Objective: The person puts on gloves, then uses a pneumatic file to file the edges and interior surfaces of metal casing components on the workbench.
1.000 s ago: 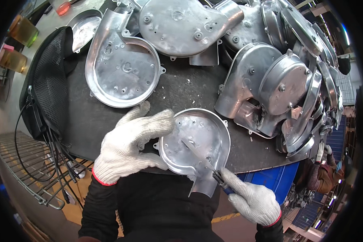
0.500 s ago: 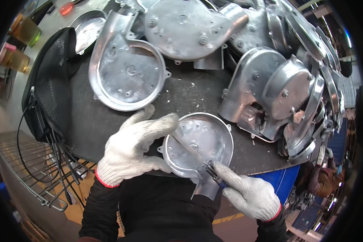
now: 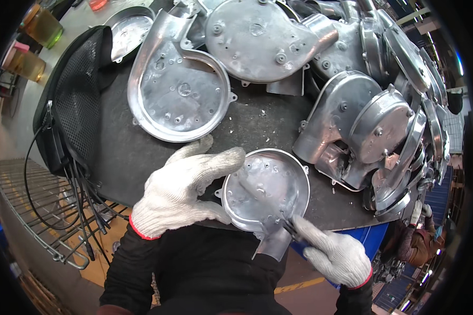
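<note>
A small round metal housing (image 3: 270,181) lies hollow side up at the near edge of the dark mat, its short spout (image 3: 273,247) pointing towards me and overhanging the edge. Beside its left rim is my left hand (image 3: 181,184) in a white knit glove, fingers spread; forefinger and thumb reach the rim. My right hand (image 3: 339,255), also gloved, closes around the dark handle of a slim file (image 3: 288,226) near the spout. The file's blade is smeared by motion across the hollow of the housing.
A larger snail-shaped housing (image 3: 178,97) lies beyond my left hand. Housings (image 3: 365,123) pile up at the right and back. At left stand a black mesh bag (image 3: 79,100) with hanging cables, a wire rack (image 3: 34,205) and jars (image 3: 42,26). A blue bin (image 3: 370,239) shows below the mat.
The view has shifted, so most things appear slightly farther right. The file blade was sharp and is now blurred, with my right hand still on its handle. My left hand keeps its place by the rim.
</note>
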`<state>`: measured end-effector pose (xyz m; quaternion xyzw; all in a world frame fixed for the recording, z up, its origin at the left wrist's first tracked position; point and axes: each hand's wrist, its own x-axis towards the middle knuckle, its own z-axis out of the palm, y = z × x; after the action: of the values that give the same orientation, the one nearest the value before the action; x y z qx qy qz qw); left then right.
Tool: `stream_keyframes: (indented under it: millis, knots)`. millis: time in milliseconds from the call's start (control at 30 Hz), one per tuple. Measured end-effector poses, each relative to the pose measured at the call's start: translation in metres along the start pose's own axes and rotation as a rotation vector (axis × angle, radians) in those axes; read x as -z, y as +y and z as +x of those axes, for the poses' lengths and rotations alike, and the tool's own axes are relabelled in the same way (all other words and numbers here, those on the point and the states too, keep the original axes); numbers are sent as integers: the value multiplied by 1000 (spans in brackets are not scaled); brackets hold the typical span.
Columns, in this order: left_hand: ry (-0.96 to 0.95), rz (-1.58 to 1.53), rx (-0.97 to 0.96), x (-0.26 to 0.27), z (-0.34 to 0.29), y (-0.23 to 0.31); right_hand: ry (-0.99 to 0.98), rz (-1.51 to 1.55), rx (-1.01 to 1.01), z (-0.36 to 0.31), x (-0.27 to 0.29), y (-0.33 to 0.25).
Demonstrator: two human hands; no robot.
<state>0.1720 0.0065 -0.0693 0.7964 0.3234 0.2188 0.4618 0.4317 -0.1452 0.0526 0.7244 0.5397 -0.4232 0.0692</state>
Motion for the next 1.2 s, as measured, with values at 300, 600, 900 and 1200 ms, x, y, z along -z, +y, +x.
stream_keyframes:
  millis: [300, 600, 900, 1200]
  knots:
    - [45, 2, 21, -3, -4, 1, -118, -176, 134, -9, 9, 6]
    - [29, 65, -63, -1, -1, -2, -86, -102, 130, -9, 7, 6]
    - [51, 87, -99, -2, 0, -2, -146, -171, 64, -10, 12, -1]
    - [130, 614, -289, -8, -4, 49, 370, 751, -177, -81, -44, 51]
